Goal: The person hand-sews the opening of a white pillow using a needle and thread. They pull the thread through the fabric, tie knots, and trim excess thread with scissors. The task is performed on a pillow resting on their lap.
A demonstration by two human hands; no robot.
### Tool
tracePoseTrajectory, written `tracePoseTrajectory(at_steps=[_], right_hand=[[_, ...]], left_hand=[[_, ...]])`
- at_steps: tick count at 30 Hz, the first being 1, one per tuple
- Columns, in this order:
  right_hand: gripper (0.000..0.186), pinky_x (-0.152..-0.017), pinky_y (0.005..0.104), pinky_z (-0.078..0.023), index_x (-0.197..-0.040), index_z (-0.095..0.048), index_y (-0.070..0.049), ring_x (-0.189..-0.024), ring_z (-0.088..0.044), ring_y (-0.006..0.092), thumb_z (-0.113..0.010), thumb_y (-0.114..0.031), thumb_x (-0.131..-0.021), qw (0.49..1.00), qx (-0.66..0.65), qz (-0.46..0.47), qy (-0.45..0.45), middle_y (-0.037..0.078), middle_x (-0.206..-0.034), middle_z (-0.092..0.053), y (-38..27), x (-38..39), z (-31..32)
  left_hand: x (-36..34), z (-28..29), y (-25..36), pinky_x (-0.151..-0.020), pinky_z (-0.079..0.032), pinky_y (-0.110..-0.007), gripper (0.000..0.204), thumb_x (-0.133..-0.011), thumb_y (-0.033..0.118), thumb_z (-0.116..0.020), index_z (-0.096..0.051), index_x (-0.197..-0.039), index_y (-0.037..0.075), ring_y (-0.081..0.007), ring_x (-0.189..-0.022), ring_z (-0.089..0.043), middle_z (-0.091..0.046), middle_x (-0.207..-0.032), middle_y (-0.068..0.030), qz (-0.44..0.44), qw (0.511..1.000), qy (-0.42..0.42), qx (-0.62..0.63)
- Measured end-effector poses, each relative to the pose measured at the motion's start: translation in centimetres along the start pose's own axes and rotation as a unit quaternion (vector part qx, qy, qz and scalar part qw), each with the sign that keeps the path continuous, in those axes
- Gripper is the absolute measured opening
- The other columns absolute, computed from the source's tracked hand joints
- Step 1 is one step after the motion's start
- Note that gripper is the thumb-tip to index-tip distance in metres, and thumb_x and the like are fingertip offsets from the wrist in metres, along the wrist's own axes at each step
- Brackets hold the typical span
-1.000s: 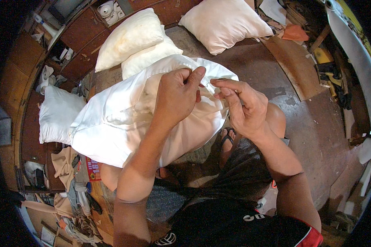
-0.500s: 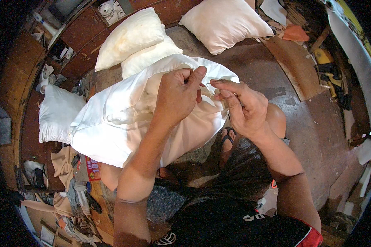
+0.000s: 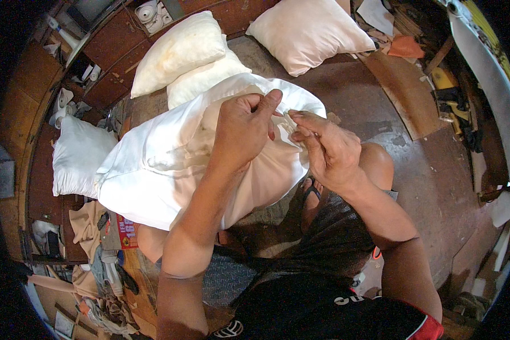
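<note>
While the head camera looks straight down, a person sits on a brown floor (image 3: 413,170) with a large white pillow (image 3: 170,164) propped across the lap, its far end raised toward the hands. The left hand (image 3: 241,133) lies over that upper end, thumb and fingers pinched shut on a fold of the white cover. The right hand (image 3: 326,150) sits just beside it, fingertips closed on the same gathered edge of fabric (image 3: 289,122); whether a needle or thread is held there is too small to tell. Both hands meet at the pillow's open end, touching it and nearly touching each other.

Judging from this, the edge is being closed or gathered. To do it well, the left grip should keep the fold taut and flat while the right works close beside it, in short even steps, so the stuffing stays tucked in and the seam does not pucker.

Around them, two cream pillows (image 3: 181,51) lie stacked beyond the held one, another pale pillow (image 3: 309,31) lies farther off, and a white pillow (image 3: 79,156) rests to the left. Cluttered cloth and papers (image 3: 105,266) sit at lower left.
</note>
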State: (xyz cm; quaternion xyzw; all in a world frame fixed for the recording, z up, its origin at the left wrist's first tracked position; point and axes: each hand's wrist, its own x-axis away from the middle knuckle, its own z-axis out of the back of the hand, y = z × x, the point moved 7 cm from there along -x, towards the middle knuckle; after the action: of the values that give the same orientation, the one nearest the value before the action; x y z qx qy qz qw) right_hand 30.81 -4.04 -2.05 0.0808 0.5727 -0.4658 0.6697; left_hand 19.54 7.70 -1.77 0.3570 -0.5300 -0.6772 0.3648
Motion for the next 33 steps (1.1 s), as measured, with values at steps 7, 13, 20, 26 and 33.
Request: tracePoseTrajectory(at_steps=[7,13,20,26,33], right_hand=[[0.025,-0.063,0.0333,-0.057,-0.106,-0.064,-0.002,-0.072,-0.071,0.0239,-0.06,0.004,-0.082,1.0,0.009,-0.004,-0.003,0.015,-0.099,-0.07,-0.4,0.1,-0.2],[0.015,-0.057,0.0293,-0.055,-0.104,-0.063,-0.002,-0.063,-0.07,0.0175,-0.056,-0.001,-0.091,0.995,-0.035,-0.081,0.037,0.014,-0.094,-0.071,0.2,0.0,0.2],[0.017,-0.058,0.0241,-0.054,-0.108,-0.052,0.006,-0.069,-0.069,0.0155,-0.043,-0.006,-0.1,0.968,-0.15,-0.193,0.063,0.018,-0.101,-0.07,1.5,-0.1,0.5],[0.014,-0.055,0.0233,-0.053,-0.108,-0.055,0.005,-0.065,-0.069,0.0142,-0.048,-0.002,-0.097,0.996,-0.045,-0.057,0.061,0.018,-0.101,-0.07,0.1,-0.4,0.8],[0.021,-0.068,0.0311,-0.056,-0.105,-0.064,-0.001,-0.079,-0.07,0.0257,-0.062,0.001,-0.085,0.997,0.026,-0.011,0.077,0.014,-0.097,-0.07,-0.2,-0.5,0.9]], left_hand=[[0.0,0.2,-0.1,-0.045,-0.033,-0.024,0.039,-0.094,0.029,-0.064,-0.065,-0.069,-0.001,-0.0073,-0.045,-0.044,-0.051,-0.05,-0.0012,0.008,0.999,0.024,0.03],[0.4,-0.1,0.7,-0.045,-0.033,-0.025,0.041,-0.094,0.031,-0.064,-0.067,-0.07,-0.002,-0.0075,-0.045,-0.044,-0.052,-0.05,-0.0018,0.015,0.999,0.027,0.029],[0.7,-0.6,0.7,-0.045,-0.034,-0.025,0.043,-0.093,0.033,-0.065,-0.066,-0.068,-0.002,-0.0074,-0.044,-0.046,-0.053,-0.049,-0.0031,-0.009,0.999,0.032,-0.02],[0.6,-0.8,0.3,-0.045,-0.035,-0.024,0.039,-0.093,0.03,-0.065,-0.066,-0.071,-0.002,-0.0082,-0.044,-0.046,-0.053,-0.051,-0.002,0.025,0.996,0.016,0.079],[0.4,-0.9,-0.3,-0.046,-0.036,-0.024,0.035,-0.094,0.028,-0.065,-0.066,-0.075,-0.002,-0.0083,-0.047,-0.048,-0.054,-0.054,-0.0022,0.055,0.991,0.01,0.124]])
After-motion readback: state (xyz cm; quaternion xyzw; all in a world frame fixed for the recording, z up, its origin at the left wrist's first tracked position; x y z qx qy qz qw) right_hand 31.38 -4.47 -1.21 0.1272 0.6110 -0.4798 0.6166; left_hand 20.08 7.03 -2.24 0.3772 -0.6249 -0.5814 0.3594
